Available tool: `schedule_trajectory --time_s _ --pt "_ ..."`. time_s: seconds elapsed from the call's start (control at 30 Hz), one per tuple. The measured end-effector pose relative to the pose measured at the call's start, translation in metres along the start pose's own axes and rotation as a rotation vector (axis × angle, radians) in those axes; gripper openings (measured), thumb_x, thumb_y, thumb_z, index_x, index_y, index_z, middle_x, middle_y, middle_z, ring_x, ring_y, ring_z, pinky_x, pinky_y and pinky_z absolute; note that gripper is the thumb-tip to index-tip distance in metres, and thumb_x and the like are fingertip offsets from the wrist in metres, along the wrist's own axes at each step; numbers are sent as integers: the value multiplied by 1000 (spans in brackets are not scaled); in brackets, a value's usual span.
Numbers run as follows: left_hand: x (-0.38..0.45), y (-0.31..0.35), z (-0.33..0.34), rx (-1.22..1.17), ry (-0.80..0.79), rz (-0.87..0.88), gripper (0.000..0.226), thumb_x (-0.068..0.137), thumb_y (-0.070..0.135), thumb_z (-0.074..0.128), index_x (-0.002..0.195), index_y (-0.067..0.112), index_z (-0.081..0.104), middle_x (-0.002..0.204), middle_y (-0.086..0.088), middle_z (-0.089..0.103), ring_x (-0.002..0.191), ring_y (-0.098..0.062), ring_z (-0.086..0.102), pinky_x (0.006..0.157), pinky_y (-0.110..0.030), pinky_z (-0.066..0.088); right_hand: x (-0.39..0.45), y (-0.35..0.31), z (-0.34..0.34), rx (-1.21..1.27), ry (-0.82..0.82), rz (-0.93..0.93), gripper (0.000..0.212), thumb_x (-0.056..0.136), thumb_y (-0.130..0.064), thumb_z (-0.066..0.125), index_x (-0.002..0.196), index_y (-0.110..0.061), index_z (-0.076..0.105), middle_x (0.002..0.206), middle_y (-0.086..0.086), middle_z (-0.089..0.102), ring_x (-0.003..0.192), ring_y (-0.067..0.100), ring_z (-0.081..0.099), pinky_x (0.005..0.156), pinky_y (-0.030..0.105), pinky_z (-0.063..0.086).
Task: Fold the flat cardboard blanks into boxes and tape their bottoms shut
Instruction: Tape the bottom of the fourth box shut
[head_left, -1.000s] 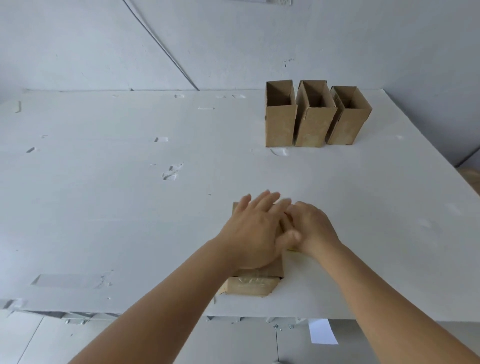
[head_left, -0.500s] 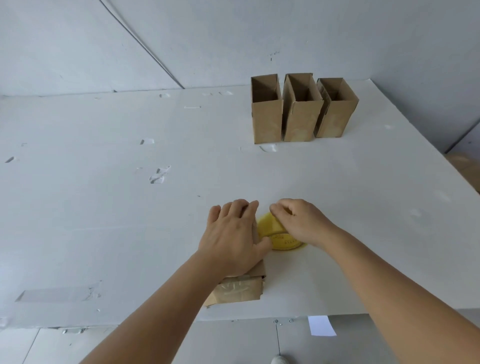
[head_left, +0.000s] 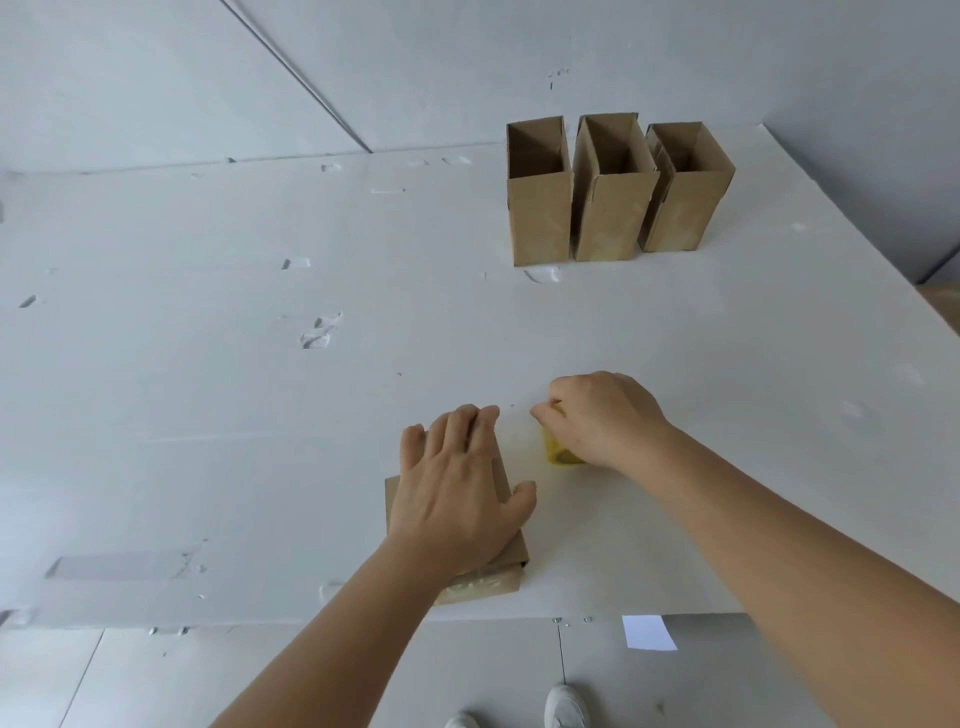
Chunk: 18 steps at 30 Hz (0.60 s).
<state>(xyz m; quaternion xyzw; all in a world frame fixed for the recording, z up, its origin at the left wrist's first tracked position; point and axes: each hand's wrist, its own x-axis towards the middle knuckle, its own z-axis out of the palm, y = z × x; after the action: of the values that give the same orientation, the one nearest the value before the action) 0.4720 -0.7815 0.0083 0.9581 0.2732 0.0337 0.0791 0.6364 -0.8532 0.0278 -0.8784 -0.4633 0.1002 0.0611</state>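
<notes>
A brown cardboard box (head_left: 511, 556) lies on its side near the front edge of the white table (head_left: 208, 415), its taped end facing me. My left hand (head_left: 457, 493) presses flat on top of it with fingers spread. To its right, my right hand (head_left: 602, 415) grips a yellow tape roll (head_left: 558, 452), which my fingers mostly hide. Three folded open-topped boxes (head_left: 602, 202) stand in a row at the back right.
Bits of clear tape (head_left: 317, 335) stick to the tabletop in several places, with a long strip (head_left: 119, 566) at the front left. The table's front edge runs just below the lying box. A white paper scrap (head_left: 649, 631) lies on the floor beside my shoes.
My right hand has left the box, gone right and taken the yellow tape roll, lifting it on edge. My left hand stays flat on the box.
</notes>
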Motion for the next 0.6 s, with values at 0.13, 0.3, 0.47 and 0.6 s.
schedule_trajectory --time_s 0.13,0.3,0.47,0.6 --pt "8 6 -8 -69 -31 -75 88 73 81 10 136 25 36 132 7 40 126 -15 33 101 -31 11 -5 2 -1 46 29 -16 35 93 -48 42 104 -19 59 96 6 61 91 26 53 70 31 36" --pt "51 17 -21 73 -61 -116 55 97 56 19 102 13 54 103 -4 54 104 -24 49 92 -34 30 -5 5 0 -26 81 -106 35 99 -45 31 87 -18 49 80 2 47 78 24 44 66 30 31" --pt "68 9 -23 -157 -236 32 32 99 40 39 121 19 48 113 4 60 107 -18 53 82 -29 39 1 17 -3 80 106 -92 28 97 -30 30 87 -17 52 78 2 51 78 25 49 66 31 35" --pt "69 3 -26 -180 -264 33 32 100 37 36 124 26 53 110 6 65 101 -17 59 75 -29 39 11 21 2 153 108 -136 26 93 -30 29 81 -21 50 73 -1 51 76 25 49 64 33 38"
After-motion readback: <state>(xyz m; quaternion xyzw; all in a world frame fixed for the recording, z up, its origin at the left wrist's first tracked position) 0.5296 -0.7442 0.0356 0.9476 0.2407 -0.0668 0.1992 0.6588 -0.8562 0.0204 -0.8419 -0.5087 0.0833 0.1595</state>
